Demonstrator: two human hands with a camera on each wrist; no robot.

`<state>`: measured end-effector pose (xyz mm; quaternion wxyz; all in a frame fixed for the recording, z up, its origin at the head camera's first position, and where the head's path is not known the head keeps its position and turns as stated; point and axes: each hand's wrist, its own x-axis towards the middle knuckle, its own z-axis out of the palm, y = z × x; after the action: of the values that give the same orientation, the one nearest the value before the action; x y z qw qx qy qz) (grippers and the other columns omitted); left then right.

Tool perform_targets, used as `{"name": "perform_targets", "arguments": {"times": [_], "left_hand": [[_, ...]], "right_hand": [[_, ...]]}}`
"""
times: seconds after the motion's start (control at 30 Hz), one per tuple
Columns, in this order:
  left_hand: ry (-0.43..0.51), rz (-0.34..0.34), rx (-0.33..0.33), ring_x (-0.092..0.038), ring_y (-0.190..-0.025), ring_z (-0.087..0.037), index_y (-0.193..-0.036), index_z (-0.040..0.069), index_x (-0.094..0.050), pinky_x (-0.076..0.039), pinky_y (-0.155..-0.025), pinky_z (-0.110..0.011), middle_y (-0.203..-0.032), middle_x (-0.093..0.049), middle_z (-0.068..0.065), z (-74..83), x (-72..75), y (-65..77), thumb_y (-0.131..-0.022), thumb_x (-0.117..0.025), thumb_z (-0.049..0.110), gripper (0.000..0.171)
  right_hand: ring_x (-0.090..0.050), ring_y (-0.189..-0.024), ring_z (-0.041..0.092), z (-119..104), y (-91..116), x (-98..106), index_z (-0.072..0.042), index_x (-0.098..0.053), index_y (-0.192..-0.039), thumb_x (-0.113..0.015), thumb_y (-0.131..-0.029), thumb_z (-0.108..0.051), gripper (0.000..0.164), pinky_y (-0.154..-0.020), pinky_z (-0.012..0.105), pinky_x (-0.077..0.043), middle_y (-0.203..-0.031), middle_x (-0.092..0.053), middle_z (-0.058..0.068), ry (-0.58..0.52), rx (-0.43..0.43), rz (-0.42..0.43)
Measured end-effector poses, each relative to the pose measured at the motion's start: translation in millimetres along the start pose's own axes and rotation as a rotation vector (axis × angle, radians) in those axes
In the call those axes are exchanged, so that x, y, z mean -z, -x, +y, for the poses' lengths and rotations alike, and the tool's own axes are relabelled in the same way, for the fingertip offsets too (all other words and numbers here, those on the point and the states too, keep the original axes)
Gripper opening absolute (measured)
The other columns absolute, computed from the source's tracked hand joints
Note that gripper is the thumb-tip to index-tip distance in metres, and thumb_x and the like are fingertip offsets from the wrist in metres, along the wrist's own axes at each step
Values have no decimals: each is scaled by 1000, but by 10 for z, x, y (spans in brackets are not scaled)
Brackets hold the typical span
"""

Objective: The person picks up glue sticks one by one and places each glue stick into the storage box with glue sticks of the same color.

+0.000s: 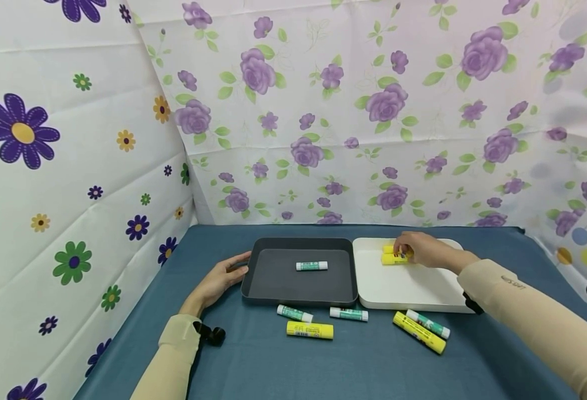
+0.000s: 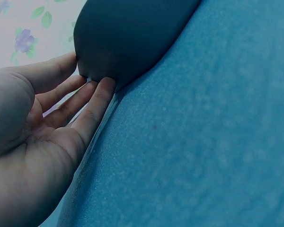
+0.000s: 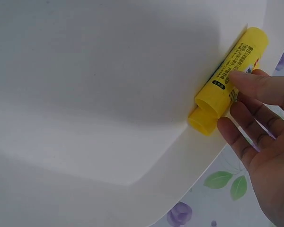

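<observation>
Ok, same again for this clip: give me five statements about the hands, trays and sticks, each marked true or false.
1. The left hand touches the dark tray. True.
2. The right hand holds nothing. False: it pinches a yellow stick.
3. In the head view, the white tray is right of the dark tray. True.
4. The dark tray has three sticks in it. False: it has one green-and-white stick.
5. Every yellow stick is inside a tray. False: two lie on the blue cloth.
</observation>
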<state>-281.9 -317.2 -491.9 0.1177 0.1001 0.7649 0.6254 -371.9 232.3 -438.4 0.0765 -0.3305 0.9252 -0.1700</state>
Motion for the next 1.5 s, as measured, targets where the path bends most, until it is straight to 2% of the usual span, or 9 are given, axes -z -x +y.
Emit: {"name": "perform_targets", "arguments": {"times": [0.2, 0.43, 0.77, 0.9, 1.13, 1.37, 1.5], "left_hand": [[9, 2, 3, -37, -139, -30, -154, 17, -35, -35, -114, -48, -156, -32, -9, 8, -7, -1, -103, -55, 20, 55], [8, 0, 4, -37, -140, -31, -154, 16, -34, -34, -114, -48, -156, -31, -9, 7, -3, -4, -103, -55, 20, 55], [12, -3, 8, -35, -140, -31, -154, 15, -34, -34, -115, -48, -157, -31, -9, 36, -6, 24, -103, -55, 20, 56], [12, 2, 9, -35, -140, -31, -154, 15, -34, -33, -115, -48, -156, -31, -9, 40, -13, 20, -102, -55, 20, 56], [10, 5, 12, -34, -141, -32, -154, 15, -34, -33, -115, -48, -157, -30, -10, 30, -15, 11, -102, -56, 21, 57], [6, 2, 7, -35, -141, -31, -154, 16, -35, -33, -115, -48, -156, -31, -10, 19, -9, 6, -102, -56, 22, 56], [6, -2, 5, -35, -141, -31, -154, 16, -34, -33, -115, -48, -156, -31, -10, 5, 0, 1, -102, -56, 21, 56]], "right_hand": [[-53, -84, 21, 24, 15, 14, -15, -70, -107, -69, -80, 13, 38, -74, 34, -48, -93, -59, 3, -5, -28, 20], [-59, -98, 28, -6, 86, 139, -7, -67, -120, -68, -85, 8, 38, -80, 44, -54, -106, -63, 9, -63, -23, 29], [-55, -115, 38, -81, 229, 297, -6, -62, -131, -66, -89, 4, 43, -91, 53, -52, -125, -60, 18, -177, -37, 30], [-55, -117, 39, -130, 287, 337, -10, -62, -131, -66, -90, 3, 43, -91, 53, -52, -128, -59, 19, -210, -40, 35], [-53, -118, 42, -172, 380, 371, -12, -61, -131, -66, -91, 2, 43, -93, 51, -53, -129, -57, 21, -292, -20, 37], [-53, -120, 41, -230, 451, 389, -12, -60, -132, -68, -91, -2, 43, -98, 53, -50, -132, -57, 18, -344, 17, 45], [-54, -120, 39, -304, 486, 386, -15, -60, -132, -70, -91, -6, 43, -98, 48, -51, -134, -57, 14, -385, 48, 67]]}}
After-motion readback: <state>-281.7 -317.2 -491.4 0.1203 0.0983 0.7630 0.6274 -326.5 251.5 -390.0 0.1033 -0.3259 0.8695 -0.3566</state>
